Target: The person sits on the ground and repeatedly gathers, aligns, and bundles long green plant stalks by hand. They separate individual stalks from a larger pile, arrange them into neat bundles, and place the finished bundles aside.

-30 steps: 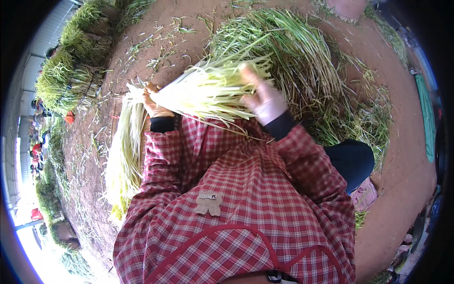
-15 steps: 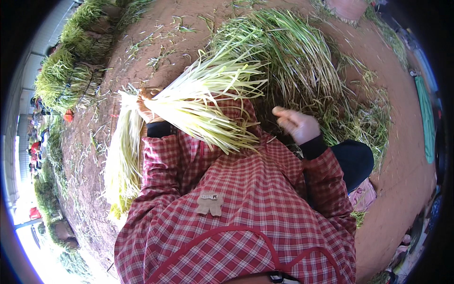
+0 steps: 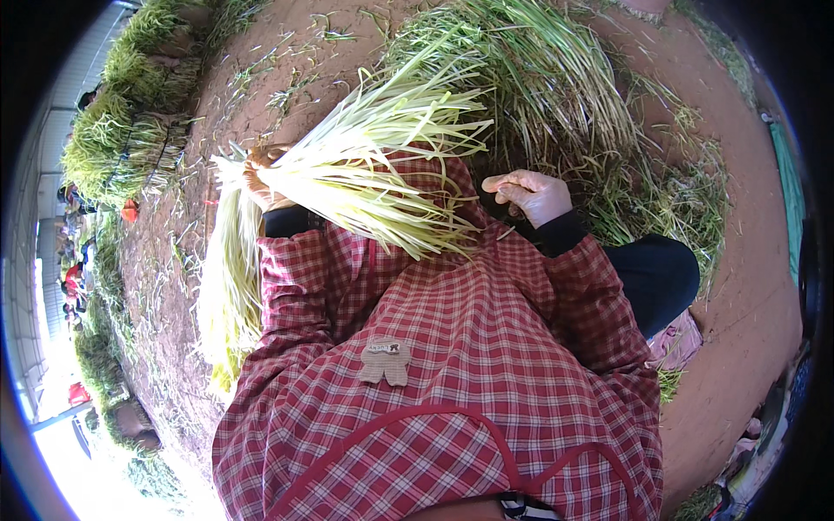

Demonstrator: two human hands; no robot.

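My left hand [image 3: 258, 180] is wrapped round the gathered end of a bunch of yellow chives [image 3: 373, 174]. Their pale leaves fan out to the right across my lap, over the red checked smock. More yellow chives [image 3: 228, 295] trail down along the outside of my left forearm; whether the same hand holds them I cannot tell. Over my right knee, apart from the bunch, my right hand [image 3: 532, 193] is closed with thumb and fingertips pressed together. Anything between them is too small to make out. In front of it lies a large heap of green-leaved chives [image 3: 547, 78].
Loose leaves and trimmings [image 3: 678, 208] lie on the brown ground to the right of the heap. Several stacked green bundles [image 3: 130, 130] stand at the far left. A pink cloth [image 3: 676, 341] is beside my right knee, and a green sheet [image 3: 784, 200] lies at the right edge.
My right hand has shifted a little left and up toward the chive bunch, its fingers now drawn into a pinch. My left hand has risen slightly, still gripping the bunch.
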